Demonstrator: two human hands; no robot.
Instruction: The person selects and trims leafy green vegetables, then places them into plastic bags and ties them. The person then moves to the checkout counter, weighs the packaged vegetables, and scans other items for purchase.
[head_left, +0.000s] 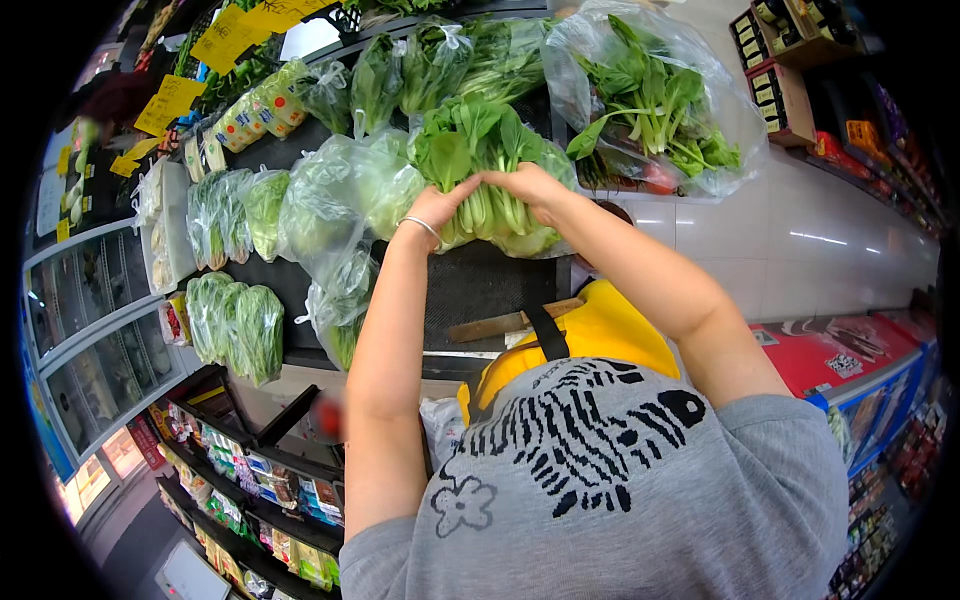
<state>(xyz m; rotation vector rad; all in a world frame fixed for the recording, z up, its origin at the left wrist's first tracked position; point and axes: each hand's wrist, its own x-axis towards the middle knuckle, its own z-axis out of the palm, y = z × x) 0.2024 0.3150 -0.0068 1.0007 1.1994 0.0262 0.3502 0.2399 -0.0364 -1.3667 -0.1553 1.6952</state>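
A bunch of leafy green vegetables with pale stems (484, 139), perhaps choy sum, is held between my two hands. My left hand (439, 208), with a silver bangle at the wrist, grips its left side. On its right side, my right hand (534, 189) closes around the stems, and the thumbs come close together across the front. Paler leafy vegetables (529, 244) lie beneath the bunch. Clear plastic bags of green vegetables (322, 195) are immediately to the left. At the right, a large open clear plastic bag (720, 142) has loose leafy greens (652, 101) on it.
Bagged greens (375, 79) line the back of the black display shelf (487, 281). A wooden strip (480, 328) lies by its front edge. Yellow handwritten signs (171, 101) stand at the upper left. Bottle cartons (780, 105) are at the right, beyond the tiled floor (720, 225).
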